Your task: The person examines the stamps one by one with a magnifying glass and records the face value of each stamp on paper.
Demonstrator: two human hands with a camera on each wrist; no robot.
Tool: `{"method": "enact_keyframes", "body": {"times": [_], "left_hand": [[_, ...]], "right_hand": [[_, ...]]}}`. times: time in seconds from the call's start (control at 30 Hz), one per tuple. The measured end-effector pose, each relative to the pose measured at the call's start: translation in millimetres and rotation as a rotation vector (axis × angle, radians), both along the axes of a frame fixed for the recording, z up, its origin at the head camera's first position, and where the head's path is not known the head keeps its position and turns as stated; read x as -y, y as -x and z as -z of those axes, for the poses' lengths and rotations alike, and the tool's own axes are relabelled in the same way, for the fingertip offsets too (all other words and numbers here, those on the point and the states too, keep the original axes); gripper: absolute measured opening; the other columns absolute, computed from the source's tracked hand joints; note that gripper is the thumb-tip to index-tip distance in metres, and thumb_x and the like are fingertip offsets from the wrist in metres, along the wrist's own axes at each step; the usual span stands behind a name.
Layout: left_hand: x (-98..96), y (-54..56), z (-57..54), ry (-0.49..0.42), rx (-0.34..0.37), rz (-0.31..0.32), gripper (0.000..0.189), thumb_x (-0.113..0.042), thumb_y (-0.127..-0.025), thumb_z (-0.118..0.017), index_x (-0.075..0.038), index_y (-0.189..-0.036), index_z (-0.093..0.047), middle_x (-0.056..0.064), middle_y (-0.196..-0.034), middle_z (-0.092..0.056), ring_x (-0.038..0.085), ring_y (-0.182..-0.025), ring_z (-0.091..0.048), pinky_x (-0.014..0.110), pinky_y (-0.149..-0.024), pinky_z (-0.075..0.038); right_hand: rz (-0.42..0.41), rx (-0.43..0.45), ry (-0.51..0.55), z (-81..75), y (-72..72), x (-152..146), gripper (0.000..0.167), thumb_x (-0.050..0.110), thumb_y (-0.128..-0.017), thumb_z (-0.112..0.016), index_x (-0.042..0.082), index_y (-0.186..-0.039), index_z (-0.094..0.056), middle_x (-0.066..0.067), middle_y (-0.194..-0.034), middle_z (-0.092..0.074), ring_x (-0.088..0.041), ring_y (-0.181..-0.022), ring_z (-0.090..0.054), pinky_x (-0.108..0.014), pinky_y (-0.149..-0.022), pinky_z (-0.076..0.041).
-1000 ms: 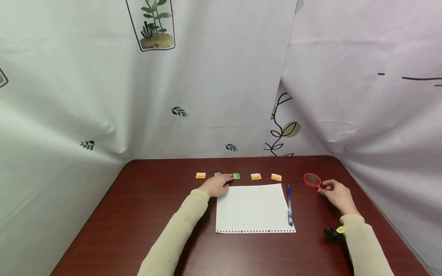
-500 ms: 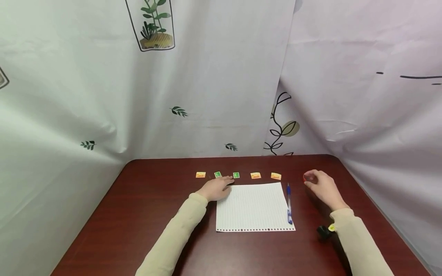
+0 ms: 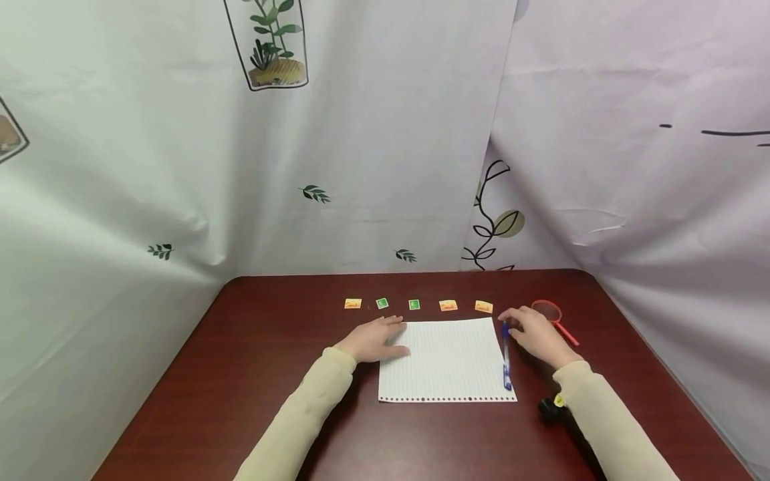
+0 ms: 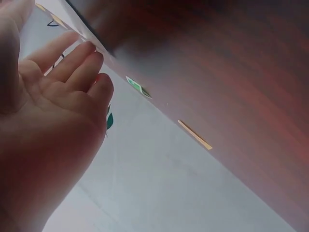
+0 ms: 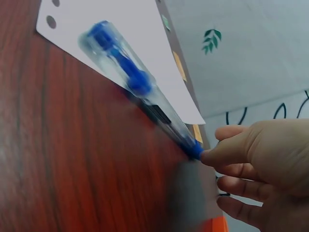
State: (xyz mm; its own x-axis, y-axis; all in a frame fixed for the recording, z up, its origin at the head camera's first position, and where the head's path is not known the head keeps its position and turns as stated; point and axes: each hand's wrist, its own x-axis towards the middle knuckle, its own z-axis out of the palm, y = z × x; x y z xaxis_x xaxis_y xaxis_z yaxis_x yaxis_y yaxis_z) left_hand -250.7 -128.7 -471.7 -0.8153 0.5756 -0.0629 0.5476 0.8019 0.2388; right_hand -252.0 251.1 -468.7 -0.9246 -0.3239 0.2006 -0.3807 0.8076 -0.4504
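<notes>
My left hand (image 3: 374, 339) lies over the left edge of a lined sheet of paper (image 3: 445, 361), fingers loosely extended and holding nothing. In the left wrist view its palm (image 4: 58, 106) shows, with the fingers slightly bent. My right hand (image 3: 537, 336) is at the far end of a blue ballpoint pen (image 3: 506, 364), which lies along the sheet's right edge. Thumb and forefinger stand apart around that end in the head view. In the right wrist view the thumb overlaps the end of the pen (image 5: 164, 113); contact is unclear.
Beyond the sheet runs a row of small stamp-like pieces, orange ones (image 3: 448, 305) and green ones (image 3: 414, 304). A red magnifying glass (image 3: 556, 325) lies right of the right hand. White printed cloth (image 3: 385, 147) hangs behind the dark red table (image 3: 240, 361).
My right hand has left the magnifying glass and moved left to the pen. The magnifying glass lies with its handle uncovered. My left hand has drawn back slightly from the green pieces.
</notes>
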Motion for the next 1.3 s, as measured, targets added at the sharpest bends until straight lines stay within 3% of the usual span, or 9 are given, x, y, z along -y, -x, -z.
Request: {"method": "enact_keyframes", "body": {"times": [0.37,0.77,1.3], "left_hand": [[2.1,-12.4,-0.9,-0.003,0.045,-0.033,0.088,-0.062,-0.086,-0.07,-0.008,-0.152,-0.046,0.008,-0.16,-0.037,0.023,-0.148,-0.033,0.043,-0.113,-0.038],[1.1,-10.6,-0.7,0.003,0.049,-0.036,0.089,-0.06,-0.086,-0.072,-0.009,-0.153,-0.044,0.006,-0.162,-0.034,0.019,-0.149,-0.031,0.04,-0.111,-0.039],[1.1,-9.6,-1.2,-0.008,0.071,-0.043,0.09,-0.062,-0.085,-0.071,-0.01,-0.154,-0.044,0.005,-0.162,-0.033,0.019,-0.148,-0.032,0.039,-0.112,-0.038]], "right_hand": [[-0.029,0.044,-0.059,2.3,-1.0,8,0.025,-0.008,-0.089,-0.063,0.003,-0.108,-0.073,-0.009,-0.093,-0.06,-0.021,-0.08,-0.055,-0.043,-0.077,-0.052],[-0.03,0.085,-0.096,3.7,1.0,10,0.02,-0.005,-0.087,-0.064,0.002,-0.105,-0.07,-0.01,-0.095,-0.06,-0.023,-0.082,-0.057,-0.048,-0.08,-0.053],[-0.041,0.007,-0.079,7.1,0.7,17,0.017,-0.006,-0.087,-0.067,0.004,-0.1,-0.065,-0.005,-0.089,-0.057,-0.021,-0.078,-0.054,-0.044,-0.074,-0.052]]}}
